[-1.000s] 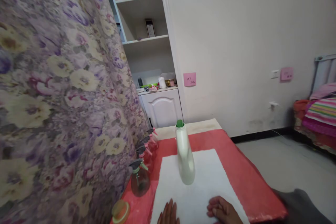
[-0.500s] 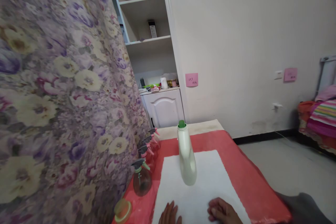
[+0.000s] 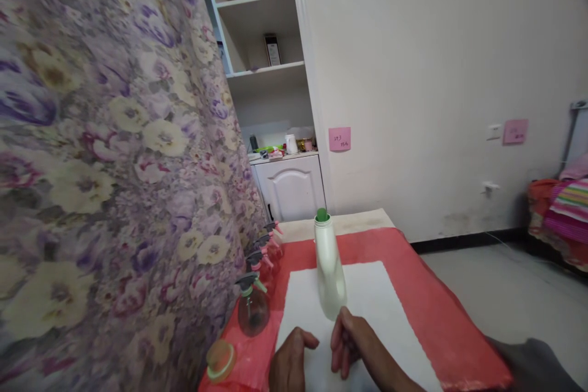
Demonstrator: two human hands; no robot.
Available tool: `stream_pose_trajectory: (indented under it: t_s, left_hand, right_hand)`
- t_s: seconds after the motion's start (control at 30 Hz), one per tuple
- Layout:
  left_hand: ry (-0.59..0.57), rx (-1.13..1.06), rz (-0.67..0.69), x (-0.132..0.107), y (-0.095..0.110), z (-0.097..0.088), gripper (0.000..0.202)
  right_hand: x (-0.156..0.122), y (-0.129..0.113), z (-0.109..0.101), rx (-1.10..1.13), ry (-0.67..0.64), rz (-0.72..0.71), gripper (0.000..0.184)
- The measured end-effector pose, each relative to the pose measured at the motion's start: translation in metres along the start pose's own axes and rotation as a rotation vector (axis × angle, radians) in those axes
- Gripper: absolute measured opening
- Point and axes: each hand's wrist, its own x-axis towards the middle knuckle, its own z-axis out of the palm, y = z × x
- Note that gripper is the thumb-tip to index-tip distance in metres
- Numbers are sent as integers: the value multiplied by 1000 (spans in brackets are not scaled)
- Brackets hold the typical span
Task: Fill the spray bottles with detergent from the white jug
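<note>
A pale wall (image 3: pixel 413 73) fills the back, and a floral curtain (image 3: pixel 114 165) hangs down the left side. Between them stands a cupboard (image 3: pixel 294 187) with open shelves above its door and small items along its ledge. The surface (image 3: pixel 362 220) reaches from the near edge of view toward the wall, its far end cream, the rest under a red cloth (image 3: pixel 436 312). At the far right is part of a bed (image 3: pixel 565 214) with striped, bright bedding.

A white sheet (image 3: pixel 367 282) lies on the cloth. The pale green bottle (image 3: pixel 329 269) stands upright on the sheet, its neck uncapped and something green showing at the mouth. The right hand (image 3: pixel 351 343) is just in front of the bottle's base, fingers loosely bent and grasping nothing; whether it touches the bottle I cannot tell. The left hand (image 3: pixel 291 361) is beside it, nearer the sheet's left edge, thumb out and released, with nothing held.

Left of the sheet, spray bottles (image 3: pixel 252 312) stand in a row along the curtain, the nearest with a green trigger, those behind with pink. Nearer still sits a round yellowish tub (image 3: pixel 220 360) with a green rim. Smallest are two pink notes (image 3: pixel 340 139) on the wall, the right-hand one beside a socket (image 3: pixel 494 131).
</note>
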Motion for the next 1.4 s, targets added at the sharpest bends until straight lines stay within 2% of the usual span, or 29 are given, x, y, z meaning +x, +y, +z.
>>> stream_pose_trajectory:
  t_s: [0.13,0.23,0.47,0.97,1.07,1.13,1.23,1.3,1.33,1.4]
  left_hand:
    - [-104,-96,-117,19,40,-18,68]
    - [-143,-157,-146,27,50,-22,78]
    - [-163,-203,-203,36,45,-23,87]
    - [-176,-199,-188,44,34,-25,86]
    - [-149,-211,-178,44,21,-26,81]
    - [-67,-208,-185,44,5,-29,70]
    - [106,-169,-215,47,-33,-34,49]
    - [366,-100,-214,52,-61,-38,51]
    - [453,-55,-194,56,-74,-40,53]
    - [519,48,-146,65,-97,-43,54]
  right_hand:
    - [7,-23,6,-64,46,-43,87]
    - [10,-36,10,-75,75,-31,87]
    - [14,-44,14,-110,72,-25,90]
    - [30,-33,12,-119,72,8,90]
    - [31,-27,12,-115,72,21,88]
    - [31,-13,9,-132,76,29,86]
    - [28,25,-3,-224,85,56,79]
    - [24,57,-15,-288,134,82,72]
    - [23,72,-21,-301,130,109,71]
    - [21,97,-32,-331,139,103,69]
